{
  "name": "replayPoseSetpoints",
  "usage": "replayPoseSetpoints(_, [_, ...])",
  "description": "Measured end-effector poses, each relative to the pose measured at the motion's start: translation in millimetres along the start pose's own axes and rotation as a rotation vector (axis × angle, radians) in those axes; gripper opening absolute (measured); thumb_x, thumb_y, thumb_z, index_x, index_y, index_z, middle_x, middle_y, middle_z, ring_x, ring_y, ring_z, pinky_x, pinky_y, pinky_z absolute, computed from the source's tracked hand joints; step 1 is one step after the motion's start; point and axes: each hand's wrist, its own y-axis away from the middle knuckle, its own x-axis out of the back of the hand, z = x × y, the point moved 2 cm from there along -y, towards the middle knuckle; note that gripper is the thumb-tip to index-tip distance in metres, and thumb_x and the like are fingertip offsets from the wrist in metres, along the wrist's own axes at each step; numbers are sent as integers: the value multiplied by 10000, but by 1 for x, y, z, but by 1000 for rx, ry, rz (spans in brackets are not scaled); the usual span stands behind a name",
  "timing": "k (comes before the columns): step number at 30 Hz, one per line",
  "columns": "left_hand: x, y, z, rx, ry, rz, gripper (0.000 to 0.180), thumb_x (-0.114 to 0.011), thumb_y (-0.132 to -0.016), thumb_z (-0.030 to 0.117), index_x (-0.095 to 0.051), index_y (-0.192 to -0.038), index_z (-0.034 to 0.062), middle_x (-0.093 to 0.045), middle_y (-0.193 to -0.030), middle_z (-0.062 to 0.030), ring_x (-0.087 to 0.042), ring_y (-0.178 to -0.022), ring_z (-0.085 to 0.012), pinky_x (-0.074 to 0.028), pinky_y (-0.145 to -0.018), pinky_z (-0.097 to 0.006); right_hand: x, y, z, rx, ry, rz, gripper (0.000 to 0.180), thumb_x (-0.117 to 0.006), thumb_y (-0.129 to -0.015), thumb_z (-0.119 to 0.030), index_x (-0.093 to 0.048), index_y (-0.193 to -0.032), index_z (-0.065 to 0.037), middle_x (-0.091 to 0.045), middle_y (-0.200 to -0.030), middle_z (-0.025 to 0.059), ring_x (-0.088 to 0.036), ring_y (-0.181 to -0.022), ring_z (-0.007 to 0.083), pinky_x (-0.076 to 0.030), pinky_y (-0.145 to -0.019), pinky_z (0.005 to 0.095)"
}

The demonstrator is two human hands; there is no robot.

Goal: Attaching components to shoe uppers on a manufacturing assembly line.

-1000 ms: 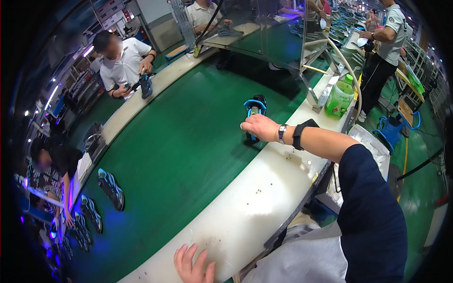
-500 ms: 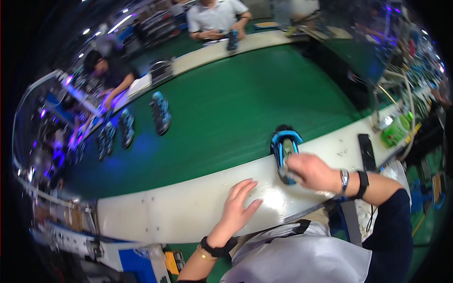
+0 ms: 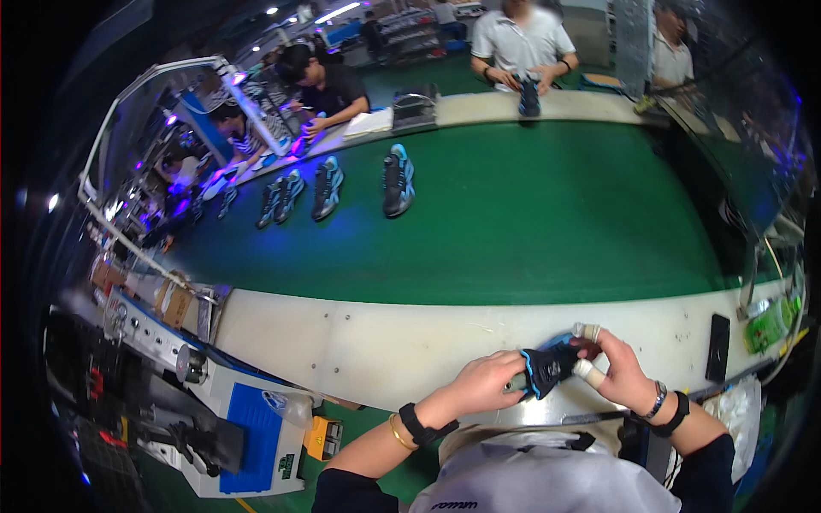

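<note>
A black and blue sports shoe (image 3: 552,368) is held tilted sideways over the near white ledge, close to my body. My left hand (image 3: 483,385) grips it at the collar end, where a bit of green, perhaps a shoe last, shows beside the fingers. White coverings wrap the thumb and a finger of my right hand (image 3: 629,372). Those two digits are bent around the shoe's other end, one on each side. The shoe's underside and part of its blue upper are hidden by the hands.
Beyond the ledge (image 3: 410,342) runs a wide green conveyor belt (image 3: 513,214). Several matching shoes stand on its left, the nearest shoe (image 3: 398,181) alone. A black phone (image 3: 718,346) and a green package (image 3: 770,325) lie at the right. A co-worker (image 3: 522,47) handles another shoe opposite.
My left hand, empty and spread before, now grips the shoe. The shoe has come off the belt's edge toward me and turned sideways. My view has swung left.
</note>
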Motion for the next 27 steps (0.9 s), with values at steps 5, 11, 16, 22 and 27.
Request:
replayPoseSetpoints(5, [3,31,2,68,-256,351,403,-746,-724,262,-595,-1071,123,-599,-1000,-33,-558,-972,-252,-418,-805,-385,-19,15,9,122,193,-216,725,-806,-709,-219,-490,-1338,-47,-631,-1031,124,-603,-941,301,-514,-817,380])
replayPoseSetpoints(11, [-13,29,5,32,-230,477,415,-753,-732,283,-664,-1116,153,-551,-958,-8,-504,-928,-216,-386,-780,-359,-23,-5,8,94,182,-233,876,-868,-603,-278,-475,-1349,-42,-629,-1116,144,-610,-937,327,-515,-826,400])
replayPoseSetpoints(16, [-15,20,7,1,-333,479,566,-765,-673,426,-641,-1157,161,-532,-958,-18,-501,-922,-205,-366,-763,-344,-24,-15,8,228,214,-211,931,-875,-564,-339,-472,-1353,-52,-628,-1054,145,-611,-933,334,-511,-831,397])
replayPoseSetpoints(22, [-21,5,1,-60,-303,379,713,-797,-629,384,-546,-1209,54,-522,-1005,-67,-520,-972,-251,-418,-804,-396,-33,-14,-1,137,276,-279,882,-852,-571,-285,-493,-1340,-46,-626,-870,109,-570,-781,304,-492,-732,399])
replayPoseSetpoints(27, [-18,0,-4,-143,-133,333,645,-777,-675,312,-533,-1190,10,-526,-1045,-118,-518,-1017,-315,-434,-859,-418,-45,-17,-17,235,459,-225,777,-778,-637,-211,-477,-1312,26,-615,-893,120,-553,-772,313,-460,-727,421])
